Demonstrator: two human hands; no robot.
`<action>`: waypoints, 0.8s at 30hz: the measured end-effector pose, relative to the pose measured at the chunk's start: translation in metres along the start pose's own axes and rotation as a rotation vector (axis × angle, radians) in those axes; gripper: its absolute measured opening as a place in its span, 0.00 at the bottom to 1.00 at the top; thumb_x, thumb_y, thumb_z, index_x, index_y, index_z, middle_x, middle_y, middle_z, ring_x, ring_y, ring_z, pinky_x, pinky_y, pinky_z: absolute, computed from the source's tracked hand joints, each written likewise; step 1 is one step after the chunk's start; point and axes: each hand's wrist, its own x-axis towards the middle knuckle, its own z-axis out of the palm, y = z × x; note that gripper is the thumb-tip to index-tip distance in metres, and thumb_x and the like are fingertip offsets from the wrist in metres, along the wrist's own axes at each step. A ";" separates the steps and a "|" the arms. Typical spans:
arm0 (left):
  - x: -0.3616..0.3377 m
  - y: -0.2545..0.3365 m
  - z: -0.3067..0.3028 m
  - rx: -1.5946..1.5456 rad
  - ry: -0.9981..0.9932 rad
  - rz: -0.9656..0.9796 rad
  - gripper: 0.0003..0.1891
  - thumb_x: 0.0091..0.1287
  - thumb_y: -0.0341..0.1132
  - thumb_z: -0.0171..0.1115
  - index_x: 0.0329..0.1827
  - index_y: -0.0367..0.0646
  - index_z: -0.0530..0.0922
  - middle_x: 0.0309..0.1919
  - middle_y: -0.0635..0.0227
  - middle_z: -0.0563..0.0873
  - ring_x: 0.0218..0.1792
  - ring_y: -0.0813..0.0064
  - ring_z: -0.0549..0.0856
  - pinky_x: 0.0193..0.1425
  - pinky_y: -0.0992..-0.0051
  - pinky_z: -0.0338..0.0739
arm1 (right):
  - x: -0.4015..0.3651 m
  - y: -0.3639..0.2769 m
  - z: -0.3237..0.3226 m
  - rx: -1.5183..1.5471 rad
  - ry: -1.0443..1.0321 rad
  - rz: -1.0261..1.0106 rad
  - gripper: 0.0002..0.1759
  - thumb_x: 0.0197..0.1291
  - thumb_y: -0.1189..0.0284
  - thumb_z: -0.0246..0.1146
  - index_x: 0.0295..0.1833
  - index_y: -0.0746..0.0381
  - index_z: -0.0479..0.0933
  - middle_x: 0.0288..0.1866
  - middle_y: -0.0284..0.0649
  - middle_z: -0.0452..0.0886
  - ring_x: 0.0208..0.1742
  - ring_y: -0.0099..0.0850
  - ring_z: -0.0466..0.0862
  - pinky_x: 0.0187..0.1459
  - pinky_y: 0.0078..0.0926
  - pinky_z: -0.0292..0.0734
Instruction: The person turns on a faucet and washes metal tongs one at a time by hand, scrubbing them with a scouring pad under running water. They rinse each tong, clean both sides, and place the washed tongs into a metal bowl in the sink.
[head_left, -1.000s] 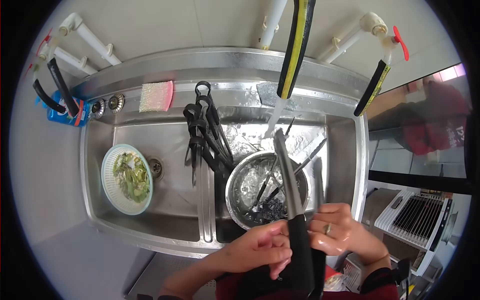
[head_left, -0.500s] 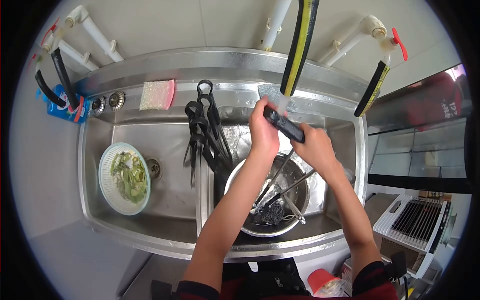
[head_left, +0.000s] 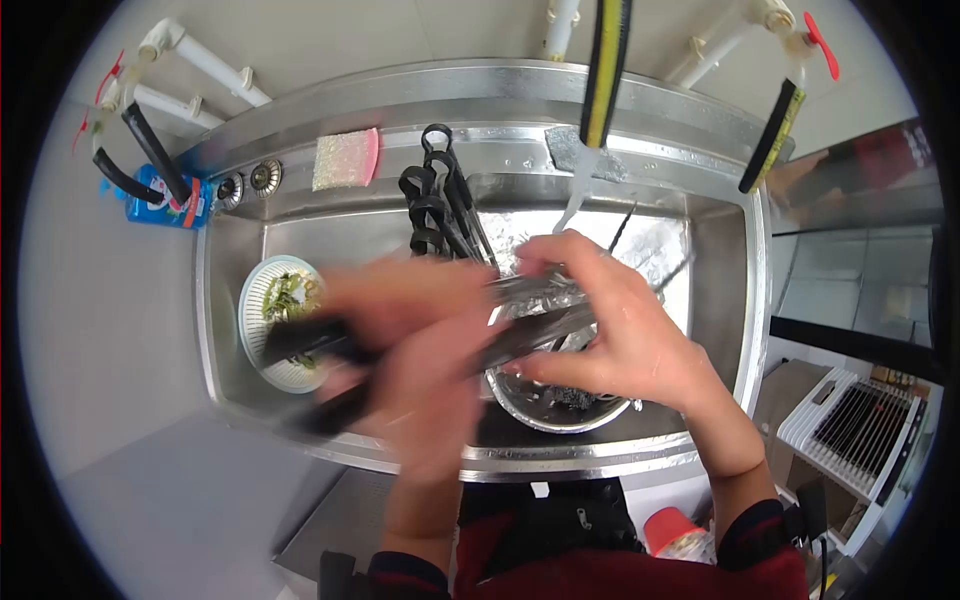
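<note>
My left hand [head_left: 435, 375], smeared by motion, grips the black handle end [head_left: 340, 400] of a long two-armed tool that looks like tongs. Its arms run to the right across the metal bowl, ending in thin tips [head_left: 622, 225]. Around the middle of the arms, my right hand [head_left: 635, 335] is curved, thumb below and fingers above. Water [head_left: 575, 195] runs from the black-and-yellow hose [head_left: 606, 80] just above my right fingers. Beneath the tool stands the steel bowl [head_left: 562, 428], holding a dark scouring pad [head_left: 572, 398]; my hands partly cover the bowl.
Several black tongs [head_left: 440, 190] lean over the sink divider. In the left basin sits a strainer basket [head_left: 252, 325] with green scraps. Along the back ledge are a pink-edged sponge [head_left: 345, 160], drain strainers [head_left: 266, 176], a grey cloth [head_left: 572, 150] and a blue bottle [head_left: 155, 205].
Both hands moved down, the left one also leftward. The tongs swung from pointing down into the bowl to lying across it, handle end at the left. The view shifted slightly.
</note>
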 end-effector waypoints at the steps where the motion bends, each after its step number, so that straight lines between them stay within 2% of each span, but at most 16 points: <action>1: 0.005 0.026 -0.001 -0.022 0.035 0.048 0.08 0.58 0.35 0.50 0.31 0.44 0.62 0.21 0.73 0.63 0.23 0.79 0.63 0.40 0.74 0.63 | -0.002 -0.002 0.000 0.093 0.045 -0.091 0.27 0.41 0.67 0.65 0.48 0.63 0.65 0.43 0.47 0.71 0.46 0.41 0.73 0.46 0.32 0.68; 3: 0.008 0.067 -0.018 -0.078 -0.046 0.100 0.07 0.58 0.35 0.50 0.29 0.45 0.61 0.21 0.73 0.61 0.24 0.79 0.63 0.41 0.74 0.63 | -0.012 0.011 -0.008 0.151 0.131 -0.050 0.28 0.44 0.65 0.65 0.51 0.62 0.65 0.45 0.45 0.71 0.47 0.37 0.73 0.49 0.30 0.65; 6: 0.008 0.093 -0.032 -0.023 -0.073 0.083 0.08 0.58 0.36 0.49 0.28 0.45 0.61 0.20 0.73 0.60 0.24 0.80 0.63 0.41 0.74 0.62 | -0.041 0.044 -0.005 0.456 0.334 0.251 0.16 0.49 0.71 0.60 0.45 0.63 0.69 0.41 0.38 0.74 0.44 0.27 0.74 0.45 0.24 0.67; 7: 0.007 0.088 -0.033 0.125 0.052 0.124 0.08 0.57 0.35 0.51 0.28 0.46 0.61 0.19 0.73 0.61 0.22 0.80 0.63 0.37 0.76 0.61 | -0.054 0.054 -0.002 0.544 0.363 0.409 0.14 0.51 0.72 0.59 0.44 0.63 0.70 0.39 0.37 0.75 0.43 0.26 0.74 0.44 0.23 0.68; 8: 0.004 0.082 -0.036 0.273 0.177 0.161 0.09 0.56 0.35 0.53 0.28 0.46 0.61 0.18 0.73 0.63 0.19 0.80 0.64 0.34 0.77 0.60 | -0.068 0.067 0.002 0.546 0.371 0.425 0.14 0.51 0.72 0.59 0.44 0.63 0.70 0.39 0.37 0.75 0.43 0.26 0.74 0.44 0.23 0.68; 9: 0.002 0.073 -0.041 0.385 0.217 0.123 0.10 0.54 0.35 0.55 0.27 0.45 0.62 0.18 0.72 0.64 0.20 0.80 0.65 0.32 0.77 0.61 | -0.083 0.083 0.008 0.495 0.383 0.484 0.12 0.52 0.72 0.58 0.43 0.64 0.70 0.39 0.38 0.75 0.42 0.26 0.74 0.43 0.22 0.68; 11: -0.003 0.045 -0.058 0.461 0.084 0.102 0.08 0.53 0.29 0.55 0.26 0.44 0.63 0.21 0.70 0.68 0.24 0.79 0.68 0.33 0.77 0.65 | -0.108 0.107 0.019 0.438 0.405 0.556 0.11 0.53 0.73 0.56 0.42 0.64 0.71 0.38 0.38 0.75 0.41 0.25 0.74 0.43 0.22 0.68; 13: -0.012 0.010 -0.061 0.685 0.239 -0.008 0.06 0.54 0.25 0.54 0.27 0.43 0.65 0.24 0.69 0.70 0.27 0.79 0.70 0.38 0.75 0.68 | -0.131 0.123 0.031 0.305 0.392 0.656 0.09 0.53 0.73 0.56 0.40 0.65 0.70 0.37 0.40 0.75 0.40 0.28 0.75 0.42 0.22 0.68; 15: -0.021 -0.037 -0.083 0.680 0.314 -0.097 0.09 0.51 0.22 0.60 0.27 0.43 0.67 0.27 0.68 0.73 0.28 0.79 0.72 0.37 0.78 0.69 | -0.145 0.137 0.045 0.158 0.328 0.671 0.10 0.50 0.74 0.57 0.39 0.66 0.70 0.38 0.44 0.74 0.42 0.34 0.75 0.43 0.25 0.69; 17: -0.034 -0.076 -0.100 0.648 0.288 -0.292 0.10 0.50 0.23 0.62 0.28 0.42 0.68 0.27 0.71 0.72 0.31 0.81 0.71 0.40 0.80 0.67 | -0.151 0.144 0.062 -0.185 0.136 0.530 0.13 0.47 0.74 0.58 0.40 0.66 0.70 0.41 0.46 0.74 0.44 0.39 0.73 0.44 0.30 0.68; 18: -0.043 -0.093 -0.114 0.795 0.194 -0.325 0.11 0.50 0.25 0.63 0.30 0.41 0.67 0.27 0.72 0.72 0.31 0.81 0.71 0.42 0.80 0.67 | -0.156 0.150 0.075 -0.177 0.056 0.450 0.18 0.44 0.73 0.60 0.43 0.65 0.69 0.46 0.47 0.71 0.47 0.41 0.71 0.46 0.36 0.67; 19: -0.050 -0.106 -0.124 0.938 0.096 -0.358 0.13 0.49 0.27 0.64 0.31 0.41 0.67 0.27 0.72 0.71 0.32 0.80 0.71 0.43 0.80 0.67 | -0.159 0.152 0.086 -0.174 0.053 0.461 0.18 0.44 0.73 0.60 0.43 0.65 0.69 0.46 0.47 0.71 0.47 0.41 0.71 0.46 0.36 0.67; 20: -0.056 -0.110 -0.122 0.894 0.171 -0.474 0.17 0.48 0.28 0.66 0.38 0.39 0.67 0.32 0.69 0.72 0.36 0.78 0.71 0.49 0.77 0.65 | -0.161 0.154 0.097 -0.309 -0.092 0.431 0.20 0.44 0.72 0.60 0.46 0.64 0.69 0.49 0.47 0.69 0.48 0.42 0.71 0.47 0.37 0.67; 21: -0.058 -0.114 -0.125 0.891 0.167 -0.485 0.17 0.48 0.28 0.66 0.38 0.39 0.67 0.32 0.69 0.72 0.36 0.78 0.71 0.49 0.77 0.65 | -0.165 0.156 0.107 -0.444 -0.239 0.399 0.22 0.43 0.72 0.60 0.48 0.63 0.68 0.52 0.48 0.67 0.48 0.43 0.71 0.47 0.39 0.67; 22: -0.059 -0.116 -0.128 0.887 0.175 -0.377 0.20 0.48 0.28 0.66 0.42 0.39 0.66 0.36 0.67 0.71 0.39 0.77 0.71 0.51 0.76 0.63 | -0.170 0.163 0.117 -0.500 -0.364 0.469 0.27 0.41 0.71 0.61 0.52 0.61 0.66 0.57 0.49 0.61 0.50 0.47 0.69 0.47 0.41 0.68; 24: -0.060 -0.107 -0.116 1.062 0.156 -0.141 0.27 0.48 0.27 0.64 0.52 0.38 0.63 0.46 0.61 0.69 0.48 0.71 0.70 0.55 0.72 0.60 | -0.176 0.177 0.137 -0.538 -0.375 0.503 0.28 0.40 0.70 0.62 0.52 0.59 0.66 0.58 0.50 0.59 0.51 0.49 0.68 0.47 0.42 0.69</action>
